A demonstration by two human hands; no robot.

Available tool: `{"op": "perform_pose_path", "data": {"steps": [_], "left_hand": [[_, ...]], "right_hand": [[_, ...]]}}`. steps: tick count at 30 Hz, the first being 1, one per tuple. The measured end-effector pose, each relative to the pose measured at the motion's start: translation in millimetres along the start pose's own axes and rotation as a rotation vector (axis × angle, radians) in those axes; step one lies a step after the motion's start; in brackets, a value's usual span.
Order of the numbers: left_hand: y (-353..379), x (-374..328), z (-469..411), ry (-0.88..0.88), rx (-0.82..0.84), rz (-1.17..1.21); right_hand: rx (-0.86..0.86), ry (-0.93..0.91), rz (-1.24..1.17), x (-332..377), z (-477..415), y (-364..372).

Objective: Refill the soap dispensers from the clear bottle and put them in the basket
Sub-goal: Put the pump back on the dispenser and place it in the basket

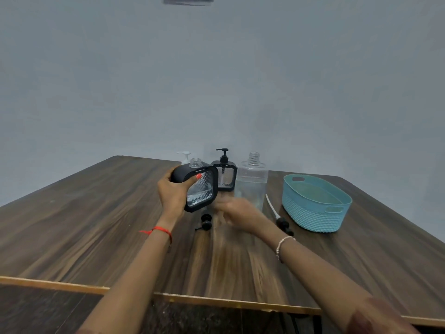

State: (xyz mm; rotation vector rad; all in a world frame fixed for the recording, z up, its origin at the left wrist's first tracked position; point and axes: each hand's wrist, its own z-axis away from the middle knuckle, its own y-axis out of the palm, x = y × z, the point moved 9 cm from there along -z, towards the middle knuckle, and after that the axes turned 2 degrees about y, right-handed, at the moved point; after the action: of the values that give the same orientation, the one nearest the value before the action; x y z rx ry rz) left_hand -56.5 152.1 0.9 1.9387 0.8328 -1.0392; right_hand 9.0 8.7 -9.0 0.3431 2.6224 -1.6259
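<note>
My left hand grips a black-framed soap dispenser with its pump off, held tilted above the table. A little liquid lies in its lower part. My right hand is blurred just to the right of it, low over the table, fingers apart and holding nothing. A second black dispenser with its pump on stands behind. The clear bottle, uncapped, stands to the right of that. A black pump cap lies below the held dispenser. Another pump with a white tube lies beside the teal basket.
A white pump bottle stands at the back, mostly hidden by the held dispenser. The wooden table ends at a light front edge near me. A grey wall rises behind the table.
</note>
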Motion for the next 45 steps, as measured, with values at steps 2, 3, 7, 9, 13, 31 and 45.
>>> {"op": "perform_pose_path", "data": {"steps": [2,3,7,9,13,31,45], "left_hand": [[-5,-4,-1,0.01,-0.001,-0.012],[-7,-5,-1,0.011,-0.001,-0.015],[-11,-9,0,0.001,0.012,-0.022],[-13,-12,0,0.004,0.025,-0.02],[-13,-15,1,-0.01,0.054,-0.016],[27,-23,12,-0.068,0.243,0.055],[76,-55,24,-0.044,0.418,0.15]], "right_hand": [[0.138,-0.033,0.182,8,-4,31],[0.168,-0.037,0.249,11,-6,39],[0.252,-0.007,0.433,10,-19,56],[0.304,-0.003,0.472,11,-24,61],[0.323,-0.072,0.476,17,-20,63],[-0.792,0.425,-1.31,-73,-19,-169],[-0.556,0.486,-0.938,-86,-36,-206]]}}
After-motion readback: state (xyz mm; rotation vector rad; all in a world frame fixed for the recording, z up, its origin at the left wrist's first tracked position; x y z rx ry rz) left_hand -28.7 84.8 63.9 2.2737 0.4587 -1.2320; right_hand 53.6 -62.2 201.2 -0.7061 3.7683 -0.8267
